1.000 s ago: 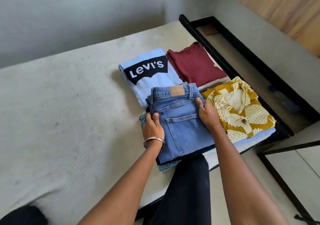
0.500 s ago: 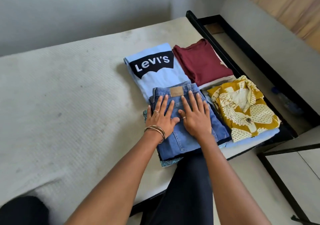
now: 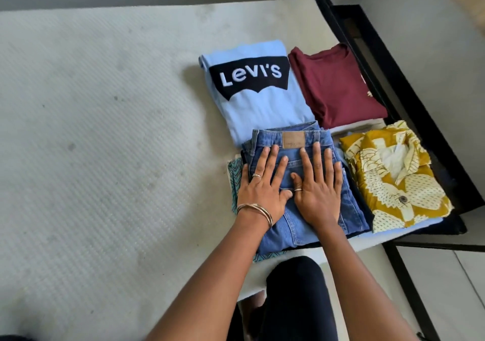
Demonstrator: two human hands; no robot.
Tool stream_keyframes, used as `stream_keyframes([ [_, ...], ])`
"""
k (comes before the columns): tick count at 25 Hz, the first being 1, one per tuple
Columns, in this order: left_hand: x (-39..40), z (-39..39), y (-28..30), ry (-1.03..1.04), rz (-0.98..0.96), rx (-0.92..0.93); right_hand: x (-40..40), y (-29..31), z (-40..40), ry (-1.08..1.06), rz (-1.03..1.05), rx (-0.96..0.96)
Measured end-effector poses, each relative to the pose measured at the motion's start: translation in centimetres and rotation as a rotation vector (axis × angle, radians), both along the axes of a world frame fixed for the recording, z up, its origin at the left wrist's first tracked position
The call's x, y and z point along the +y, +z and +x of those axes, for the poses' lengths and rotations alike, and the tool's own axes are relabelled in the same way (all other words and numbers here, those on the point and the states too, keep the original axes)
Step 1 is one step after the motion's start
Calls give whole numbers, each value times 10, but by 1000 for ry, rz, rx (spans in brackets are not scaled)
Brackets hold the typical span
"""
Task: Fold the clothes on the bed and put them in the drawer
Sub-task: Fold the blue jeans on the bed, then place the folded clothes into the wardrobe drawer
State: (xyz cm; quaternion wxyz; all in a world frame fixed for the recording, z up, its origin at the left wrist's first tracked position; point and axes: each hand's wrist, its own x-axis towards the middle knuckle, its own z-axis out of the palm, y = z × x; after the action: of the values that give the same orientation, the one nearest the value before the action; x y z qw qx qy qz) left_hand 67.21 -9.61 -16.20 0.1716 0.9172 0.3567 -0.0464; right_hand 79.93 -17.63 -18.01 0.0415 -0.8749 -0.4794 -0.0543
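Folded blue jeans (image 3: 291, 225) lie on top of a small stack at the near right corner of the bed (image 3: 105, 156). My left hand (image 3: 262, 183) and my right hand (image 3: 317, 185) press flat on the jeans, side by side, fingers straight and spread. A teal patterned cloth (image 3: 235, 175) peeks out under the stack. Behind the jeans lies a folded light blue shirt with a black logo (image 3: 257, 91), and to its right a folded maroon top (image 3: 338, 88). A folded yellow patterned shirt (image 3: 393, 177) sits right of the jeans on pale folded clothes.
A black bed frame (image 3: 393, 83) runs along the mattress's right edge, with a gap and grey floor beyond it. A black-edged panel (image 3: 409, 283) lies low at the right. My dark-clothed knee (image 3: 294, 296) is against the bed's near edge.
My hands left the jeans' sides, where they held the folded edges, and came to lie flat on top, pressing the jeans down. The camera has come closer.
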Motion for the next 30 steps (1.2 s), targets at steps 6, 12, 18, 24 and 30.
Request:
stream_keyframes([
  [6, 9, -49, 78, -202, -266, 376, 17, 86, -43, -102, -476, 283],
  [12, -17, -139, 200, -149, -319, 434, -41, 225, -115, -261, -314, 560],
  [18, -28, -154, 305, -247, -108, 303, -116, 306, -150, -477, -113, 638],
  [24, -48, -62, 346, -318, 186, 38, -152, 350, -75, -464, 195, 531],
  [30, -74, 108, 418, -241, 354, -242, -169, 426, 84, -347, 356, 281],
])
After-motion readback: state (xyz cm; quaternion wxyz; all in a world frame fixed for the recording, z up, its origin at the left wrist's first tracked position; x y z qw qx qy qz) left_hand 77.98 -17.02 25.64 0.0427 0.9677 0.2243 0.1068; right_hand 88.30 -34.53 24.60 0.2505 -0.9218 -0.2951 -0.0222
